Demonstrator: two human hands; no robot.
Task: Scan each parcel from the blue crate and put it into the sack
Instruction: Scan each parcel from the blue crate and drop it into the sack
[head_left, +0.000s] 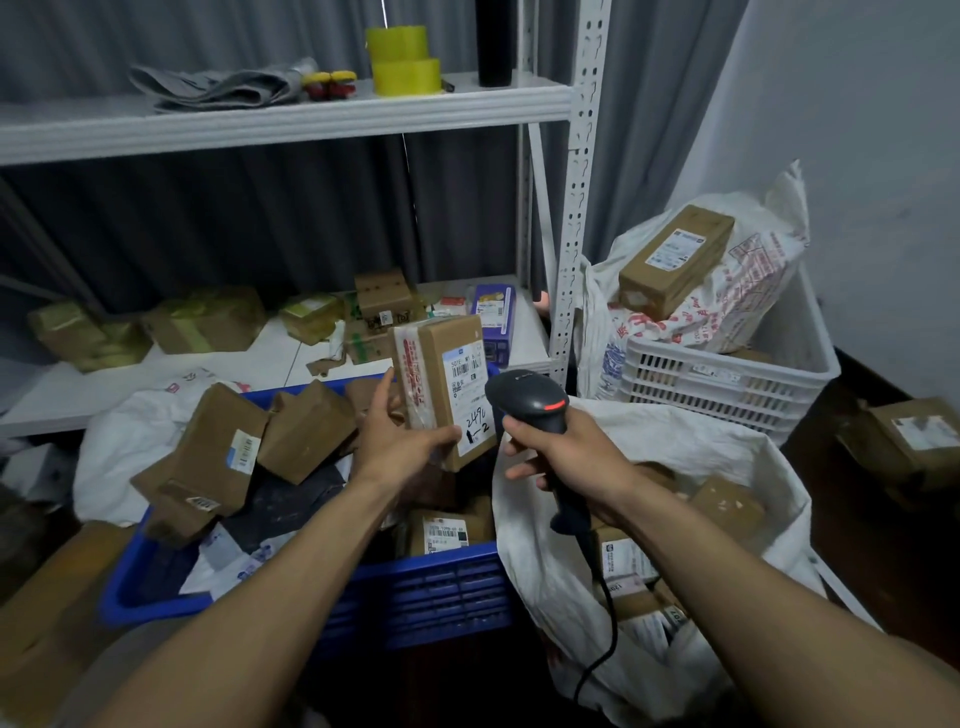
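The left hand (400, 436) grips a brown cardboard parcel (447, 389) upright above the blue plastic crate (415, 592). The right hand's (566, 452) fingers (519, 470) curl round a black handheld scanner (530, 402), just beside the parcel's label and over the white woven sack (691, 447).

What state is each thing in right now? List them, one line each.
Left hand: grips the parcel.
Parcel: upright above the blue crate, label showing.
Right hand: grips the scanner's handle.
Scanner: head beside the parcel's label, cord hanging.
Blue crate: holds several parcels.
Sack: mouth open, partly filled.
White crate: holds a printed bag with a box on top.
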